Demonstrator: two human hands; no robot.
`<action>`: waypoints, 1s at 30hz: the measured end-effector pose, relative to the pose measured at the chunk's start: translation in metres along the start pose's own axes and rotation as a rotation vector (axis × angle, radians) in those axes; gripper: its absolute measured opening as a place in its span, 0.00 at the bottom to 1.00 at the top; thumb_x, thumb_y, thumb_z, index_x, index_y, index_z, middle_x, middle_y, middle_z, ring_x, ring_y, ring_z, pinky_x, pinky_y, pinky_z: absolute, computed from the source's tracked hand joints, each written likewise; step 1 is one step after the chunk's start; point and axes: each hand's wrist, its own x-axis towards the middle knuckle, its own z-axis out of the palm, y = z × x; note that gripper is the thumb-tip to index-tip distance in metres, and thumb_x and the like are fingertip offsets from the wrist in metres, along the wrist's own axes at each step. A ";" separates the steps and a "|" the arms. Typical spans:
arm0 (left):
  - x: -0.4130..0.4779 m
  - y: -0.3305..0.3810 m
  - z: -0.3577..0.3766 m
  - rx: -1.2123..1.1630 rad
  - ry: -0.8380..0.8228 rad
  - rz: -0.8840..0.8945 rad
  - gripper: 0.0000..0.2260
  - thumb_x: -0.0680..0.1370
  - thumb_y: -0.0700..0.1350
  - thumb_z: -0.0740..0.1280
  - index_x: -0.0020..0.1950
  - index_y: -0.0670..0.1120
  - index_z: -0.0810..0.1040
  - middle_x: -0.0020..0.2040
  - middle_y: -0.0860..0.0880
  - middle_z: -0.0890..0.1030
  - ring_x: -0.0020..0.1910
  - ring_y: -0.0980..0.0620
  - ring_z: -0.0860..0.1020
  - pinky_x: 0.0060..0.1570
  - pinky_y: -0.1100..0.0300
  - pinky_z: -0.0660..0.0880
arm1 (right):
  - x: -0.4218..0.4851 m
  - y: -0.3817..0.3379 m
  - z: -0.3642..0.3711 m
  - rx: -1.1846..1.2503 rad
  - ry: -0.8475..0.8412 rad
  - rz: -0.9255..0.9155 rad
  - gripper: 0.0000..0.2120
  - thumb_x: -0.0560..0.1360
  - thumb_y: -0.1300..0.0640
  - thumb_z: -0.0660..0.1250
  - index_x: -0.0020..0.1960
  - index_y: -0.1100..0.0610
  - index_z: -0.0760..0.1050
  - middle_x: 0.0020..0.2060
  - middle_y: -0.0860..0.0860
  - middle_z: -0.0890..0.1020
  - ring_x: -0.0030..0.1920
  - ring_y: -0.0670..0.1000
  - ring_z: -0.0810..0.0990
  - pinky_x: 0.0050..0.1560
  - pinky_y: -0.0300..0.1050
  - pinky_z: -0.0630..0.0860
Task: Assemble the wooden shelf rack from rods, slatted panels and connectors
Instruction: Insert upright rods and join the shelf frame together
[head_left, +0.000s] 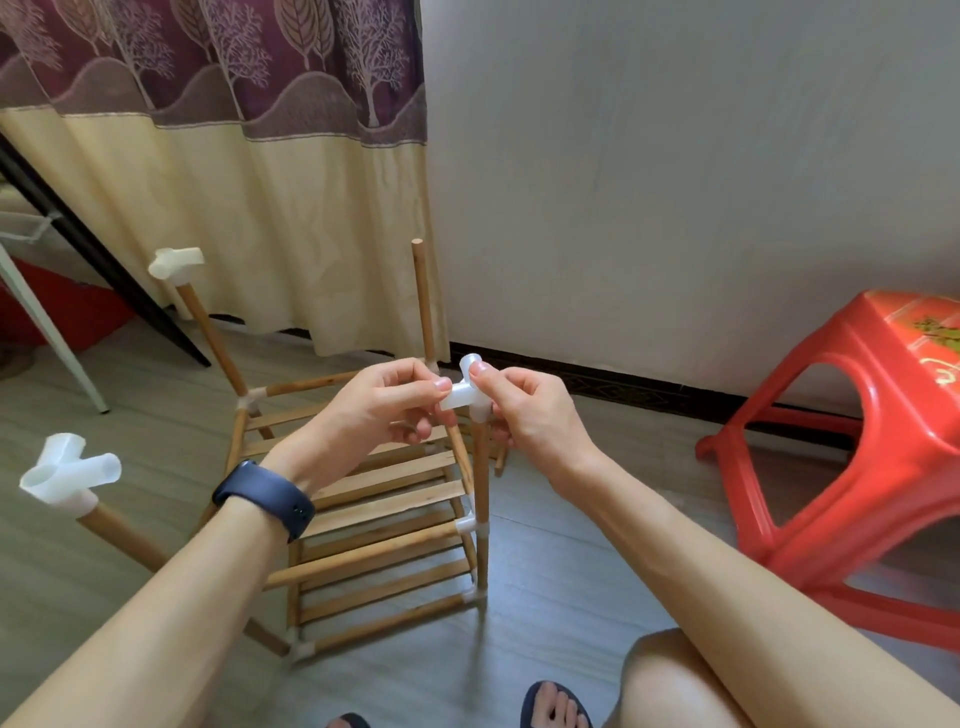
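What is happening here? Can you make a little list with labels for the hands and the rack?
left hand: pinches the white connector
right hand: pinches the same connector
connector: at the top of the near right rod
other rods: near left rod and far left rod capped, far right rod bare
shelves: slatted panels in place
nearby: red stool

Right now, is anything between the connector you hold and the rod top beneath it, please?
Nothing visible: the white connector, pinched by the left hand and right hand, sits directly atop the near-right rod.
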 end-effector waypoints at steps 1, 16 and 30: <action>-0.001 -0.002 -0.001 -0.015 0.001 -0.013 0.09 0.77 0.49 0.69 0.46 0.44 0.78 0.40 0.45 0.83 0.35 0.52 0.76 0.38 0.62 0.75 | 0.000 0.000 0.000 0.000 -0.010 0.013 0.23 0.79 0.42 0.66 0.43 0.63 0.81 0.30 0.48 0.78 0.30 0.43 0.75 0.33 0.37 0.72; -0.003 -0.198 -0.035 0.904 0.133 -0.830 0.48 0.61 0.85 0.39 0.79 0.68 0.44 0.83 0.49 0.39 0.79 0.35 0.36 0.71 0.27 0.37 | -0.020 0.020 -0.011 -0.408 -0.679 0.386 0.24 0.81 0.36 0.56 0.64 0.49 0.80 0.61 0.46 0.82 0.53 0.47 0.84 0.60 0.49 0.77; -0.085 -0.161 -0.040 1.197 0.002 -0.531 0.40 0.76 0.62 0.66 0.82 0.58 0.47 0.82 0.48 0.35 0.81 0.46 0.37 0.76 0.34 0.38 | 0.032 0.098 0.053 -1.693 -0.844 -0.169 0.34 0.75 0.32 0.59 0.77 0.43 0.60 0.80 0.54 0.53 0.80 0.59 0.49 0.75 0.64 0.56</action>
